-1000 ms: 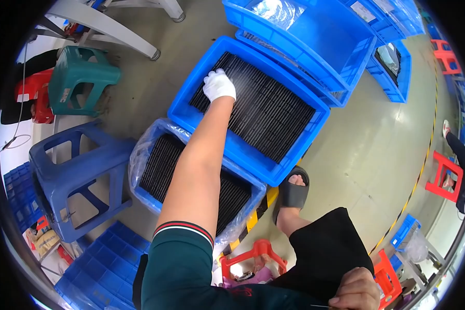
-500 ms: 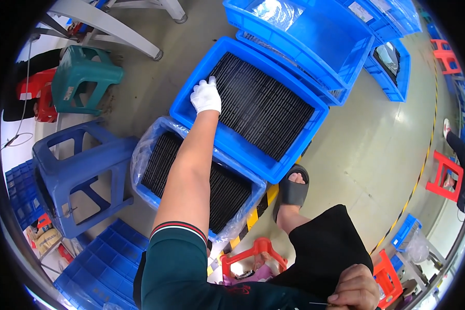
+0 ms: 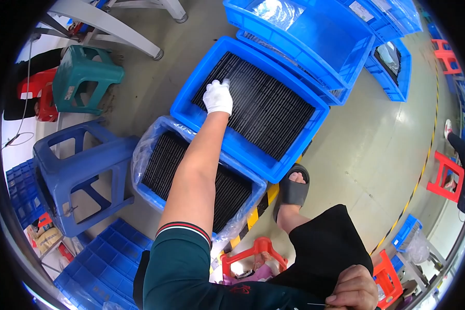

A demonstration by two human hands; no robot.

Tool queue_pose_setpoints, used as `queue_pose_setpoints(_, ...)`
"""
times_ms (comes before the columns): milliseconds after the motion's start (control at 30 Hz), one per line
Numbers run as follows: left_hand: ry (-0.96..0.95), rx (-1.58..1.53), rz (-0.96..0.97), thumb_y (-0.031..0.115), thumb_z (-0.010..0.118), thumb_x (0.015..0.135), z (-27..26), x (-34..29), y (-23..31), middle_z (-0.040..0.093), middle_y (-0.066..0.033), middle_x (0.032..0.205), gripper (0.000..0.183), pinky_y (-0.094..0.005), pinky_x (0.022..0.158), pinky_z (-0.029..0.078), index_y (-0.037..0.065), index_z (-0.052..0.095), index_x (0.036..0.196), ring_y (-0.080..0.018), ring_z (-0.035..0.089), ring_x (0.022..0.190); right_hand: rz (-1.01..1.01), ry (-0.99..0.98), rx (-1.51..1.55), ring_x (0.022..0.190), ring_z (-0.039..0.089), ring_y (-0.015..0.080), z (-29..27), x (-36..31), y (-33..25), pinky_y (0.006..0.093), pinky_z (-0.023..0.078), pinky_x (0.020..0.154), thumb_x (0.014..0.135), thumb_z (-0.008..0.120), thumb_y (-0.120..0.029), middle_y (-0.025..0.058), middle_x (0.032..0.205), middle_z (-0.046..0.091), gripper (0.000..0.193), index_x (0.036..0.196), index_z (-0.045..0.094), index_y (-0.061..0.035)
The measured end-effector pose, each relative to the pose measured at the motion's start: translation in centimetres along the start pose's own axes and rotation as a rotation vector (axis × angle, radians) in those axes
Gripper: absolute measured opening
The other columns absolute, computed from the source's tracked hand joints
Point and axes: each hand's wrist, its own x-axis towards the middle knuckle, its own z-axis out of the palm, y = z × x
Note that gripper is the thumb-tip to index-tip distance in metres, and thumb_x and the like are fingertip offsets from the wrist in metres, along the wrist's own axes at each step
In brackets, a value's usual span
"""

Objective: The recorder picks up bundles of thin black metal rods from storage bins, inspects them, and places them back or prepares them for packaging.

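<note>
My left hand (image 3: 218,97), in a white glove with pale covers on some fingertips, rests over the left part of a blue bin (image 3: 266,169). Packed rows of thin black strips (image 3: 274,111) fill that bin. The fingers look curled down onto the strips; whether they pinch one is hidden. At the lower right, my bare right hand (image 3: 354,289) is closed by my knee. A thin metal rod (image 3: 316,304) sticks out leftward from its fingertips; its other end is out of sight. Nearer to me, under my left forearm, a plastic-lined bin (image 3: 137,168) holds more black strips (image 3: 232,199).
Stacked blue crates (image 3: 315,41) stand beyond the bin. To the left are a blue stool (image 3: 80,155), a green stool (image 3: 82,67) and a blue crate (image 3: 106,263). A red stool (image 3: 256,250) is near my legs. My sandalled foot (image 3: 294,188) is by the bin's corner.
My left hand has shifted a little to the right over the black strips, uncovering those at the left edge. My right hand has hardly moved.
</note>
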Motion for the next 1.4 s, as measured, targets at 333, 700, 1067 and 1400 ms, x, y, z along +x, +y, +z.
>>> queue_pose_setpoints(333, 0.074, -0.159, -0.128, 0.04, 0.066, 0.08, 0.5, -1.8, 4.0, 0.058, -0.0153, 0.115, 0.051, -0.0428, 0.089, 0.046, 0.004, 0.059, 0.115, -0.032, 0.054, 0.104, 0.024, -0.007, 0.014, 0.065, 0.056, 0.0237, 0.4, -0.1, -0.2, 0.0365, 0.045, 0.06, 0.075, 0.075, -0.009, 0.0108, 0.078, 0.06, 0.021, 0.089, 0.063, 0.0026)
queue_pose_setpoints(700, -0.06, -0.495, -0.1, 0.037, 0.061, 0.085, -2.0, -6.7, 1.0, 0.045, -0.0222, 0.138, 0.056, -0.0399, 0.111, 0.03, 0.001, 0.055, 0.127, -0.0347, 0.038, 0.131, -0.069, -0.067, 0.111, 0.066, 0.054, 0.0223, 1.2, -1.8, -1.3, 0.0357, 0.046, 0.06, 0.077, 0.073, -0.009, 0.0097, 0.079, 0.058, 0.021, 0.091, 0.062, 0.0014)
queue_pose_setpoints(1067, 0.405, -0.503, -0.246, 0.011, 0.067, 0.074, -10.5, -29.1, -0.5, 0.064, -0.0142, 0.104, 0.026, -0.0421, 0.091, 0.046, 0.006, 0.065, 0.099, -0.0324, 0.058, 0.1, -0.101, -0.074, 0.029, 0.064, 0.055, 0.02, 3.9, -4.4, -2.9, 0.0313, 0.044, 0.058, 0.068, 0.08, -0.015, 0.0075, 0.074, 0.06, 0.024, 0.085, 0.067, -0.0044)
queue_pose_setpoints(1400, -0.4, -0.289, -0.629, 0.027, 0.063, 0.082, -9.3, -40.1, -4.0, 0.058, -0.0141, 0.125, 0.046, -0.0404, 0.098, 0.044, 0.009, 0.059, 0.125, -0.0321, 0.056, 0.111, -0.231, -0.176, -0.116, 0.061, 0.055, 0.0222, 6.6, -4.0, -4.0, 0.0304, 0.041, 0.054, 0.063, 0.081, -0.012, 0.0087, 0.073, 0.059, 0.025, 0.081, 0.067, -0.003)
